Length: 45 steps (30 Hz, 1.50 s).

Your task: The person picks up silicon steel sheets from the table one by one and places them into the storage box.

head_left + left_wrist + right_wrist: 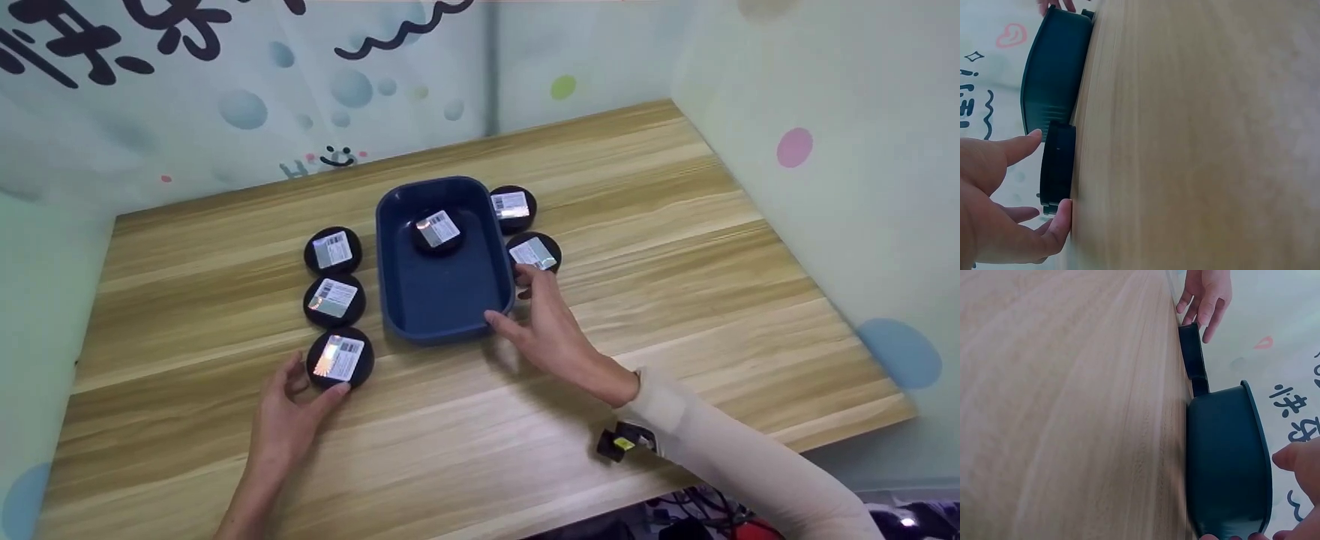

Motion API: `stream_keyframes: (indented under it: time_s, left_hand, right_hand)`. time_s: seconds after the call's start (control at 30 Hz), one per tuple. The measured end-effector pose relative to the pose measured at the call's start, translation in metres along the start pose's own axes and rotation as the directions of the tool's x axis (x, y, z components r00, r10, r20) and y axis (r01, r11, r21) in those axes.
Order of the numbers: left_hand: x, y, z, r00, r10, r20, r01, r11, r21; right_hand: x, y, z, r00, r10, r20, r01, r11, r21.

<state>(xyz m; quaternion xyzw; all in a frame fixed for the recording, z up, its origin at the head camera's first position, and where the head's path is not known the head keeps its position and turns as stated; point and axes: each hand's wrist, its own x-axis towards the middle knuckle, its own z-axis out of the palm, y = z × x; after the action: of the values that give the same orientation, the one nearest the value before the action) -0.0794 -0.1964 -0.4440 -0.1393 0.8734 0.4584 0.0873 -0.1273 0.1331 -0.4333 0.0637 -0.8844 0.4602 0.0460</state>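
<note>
The left hand [287, 415] has its thumb and fingers bent around the edge of the near left disc [341, 360], a round black one with a white sticker on top. The hand is only wide enough to go around it, and the pictures do not show for sure if the disc is lifted a tiny bit. The middle left disc [334, 300] and the far left disc [332, 250] sit in a row behind it, very close together. To the right of this row is a dark blue tray [442, 300] with round corners. One small black disc [437, 231] lies inside it, toward the far end. The right hand [553, 337] is spread wide at the near right corner of the tray. Its thumb is by the near rim and its other fingers are along the right side, next to the near right disc [535, 251]. It does not have hold of anything, and it is hard to tell whether the fingers touch that disc. The far right disc [512, 208] is just behind, close beside the tray. All of this is on a surface [712, 262] with wood stripes. Behind it is a pale wall [592, 52] with colored dots. A cream sleeve [727, 442] covers the right arm.
</note>
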Motion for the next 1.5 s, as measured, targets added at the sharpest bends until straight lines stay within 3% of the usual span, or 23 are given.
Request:
stream_keyframes:
  time_s: [0.27, 0.4, 0.67, 0.93, 1.2, 1.5]
  left_hand:
    - [0.006, 0.000, 0.001, 1.000, 0.024, 0.011, -0.024, 1.000, 0.003]
    - [0.007, 0.001, 0.003, 0.999, 0.037, 0.028, -0.038, 0.999, 0.025]
    - [0.010, 0.001, 0.008, 0.995, 0.099, 0.033, -0.103, 0.978, 0.183]
    - [0.013, -0.001, 0.015, 0.983, 0.181, 0.018, -0.180, 0.951, 0.252]
    - [0.012, 0.002, 0.015, 0.989, 0.150, -0.015, -0.140, 0.951, 0.275]
    - [0.013, 0.004, 0.017, 0.986, 0.169, -0.016, -0.156, 0.941, 0.300]
  right_hand:
    - [0.001, -0.001, 0.001, 0.996, 0.080, 0.048, -0.084, 0.993, 0.082]
    - [0.003, -0.001, 0.002, 0.994, 0.081, 0.075, -0.089, 0.991, 0.105]
    - [0.008, 0.000, 0.004, 0.983, 0.131, 0.129, -0.151, 0.975, 0.160]
    - [0.009, 0.000, 0.006, 0.977, 0.137, 0.164, -0.169, 0.965, 0.200]
    - [0.011, -0.002, 0.010, 0.977, 0.123, 0.177, -0.153, 0.974, 0.169]
    - [0.013, -0.004, 0.012, 0.976, 0.123, 0.178, -0.149, 0.979, 0.137]
